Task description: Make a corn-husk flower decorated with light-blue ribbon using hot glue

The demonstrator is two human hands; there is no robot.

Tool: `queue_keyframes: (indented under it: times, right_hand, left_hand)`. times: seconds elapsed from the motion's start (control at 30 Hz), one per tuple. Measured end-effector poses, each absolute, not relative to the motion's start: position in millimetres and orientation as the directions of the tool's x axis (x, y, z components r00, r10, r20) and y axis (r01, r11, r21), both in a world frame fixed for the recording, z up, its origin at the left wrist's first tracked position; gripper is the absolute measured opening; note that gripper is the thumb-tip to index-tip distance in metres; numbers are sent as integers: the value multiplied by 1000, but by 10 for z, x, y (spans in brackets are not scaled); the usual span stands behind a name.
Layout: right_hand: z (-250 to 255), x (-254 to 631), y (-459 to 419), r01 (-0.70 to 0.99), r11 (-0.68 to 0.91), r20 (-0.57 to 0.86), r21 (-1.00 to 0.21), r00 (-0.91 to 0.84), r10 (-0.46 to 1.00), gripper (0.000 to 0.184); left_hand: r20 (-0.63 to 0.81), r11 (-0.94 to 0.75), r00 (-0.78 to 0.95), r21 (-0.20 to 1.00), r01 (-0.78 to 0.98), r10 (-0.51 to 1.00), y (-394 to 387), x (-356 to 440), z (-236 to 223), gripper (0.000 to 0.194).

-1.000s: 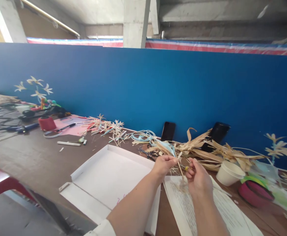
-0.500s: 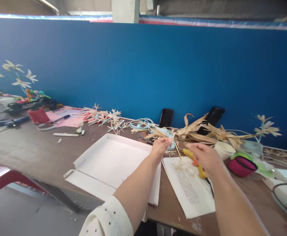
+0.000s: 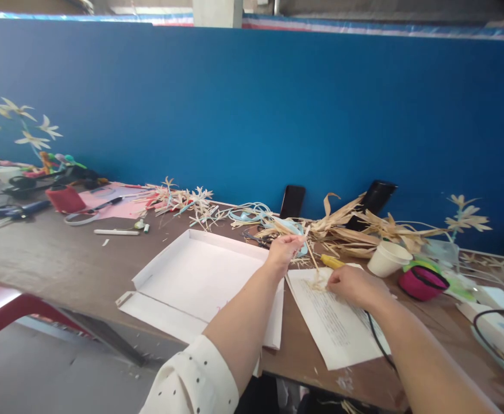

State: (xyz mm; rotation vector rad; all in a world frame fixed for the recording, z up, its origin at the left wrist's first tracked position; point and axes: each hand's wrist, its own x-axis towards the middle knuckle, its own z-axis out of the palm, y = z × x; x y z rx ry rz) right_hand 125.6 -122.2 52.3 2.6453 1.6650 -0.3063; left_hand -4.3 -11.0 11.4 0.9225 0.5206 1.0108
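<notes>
Taking the printed sheets (image 3: 331, 336) as your landmark, you've got a thin stalk (image 3: 312, 255) hanging around their far left corner, pinched in the fingertips of your left hand (image 3: 285, 254). It stands steep, with the upper end at your fingers and the long axis running down and a bit right, so the lower end points at the pale fibres (image 3: 317, 284) on the sheets (whether it touches them, I can't tell).

Your right hand (image 3: 351, 284) is over the far part of the sheets, fingers bunched and pointing left toward those fibres. Can't tell if there's anything in them, sorry.

The yellow tool (image 3: 331, 262) sits at the far edge of the sheets, partly behind your right hand, which is the nearer one to it. Its front end points left and slightly away from you, toward the stalk, so the two long axes cross at an angle.

Around the sheets on the surface (image 3: 83, 264): white box (image 3: 195, 270) to the left, dried husks (image 3: 342, 227) beyond, paper cup (image 3: 388, 260) off the far right corner.
</notes>
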Motion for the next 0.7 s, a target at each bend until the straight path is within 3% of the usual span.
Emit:
queue_keyframes:
  times: [0.37,0.7]
  right_hand:
    - [314,1290,-1228,920,-366,-160,-142,344,925,8]
    - [403,1486,-1296,897,-266,31,-354,295,955,10]
  left_hand:
    - [41,212,469,855,-473,882,-127,-42,116,43]
    - [16,234,501,871,-433,865,-160,-60,171,40]
